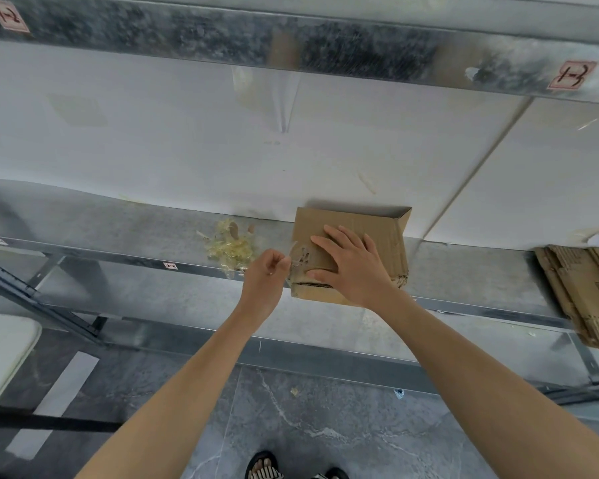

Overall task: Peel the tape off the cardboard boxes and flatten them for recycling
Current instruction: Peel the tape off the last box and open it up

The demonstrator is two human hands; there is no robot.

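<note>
A small brown cardboard box lies on a metal shelf, its far end open. My right hand presses flat on the box top, fingers straight. My left hand pinches a strip of clear tape that lifts off the box's near left corner. The cardboard under the tape looks torn.
A pile of peeled, yellowish tape scraps lies on the shelf left of the box. Flattened cardboard is stacked at the right end. A white wall panel rises behind the shelf. A pale table corner sits at lower left.
</note>
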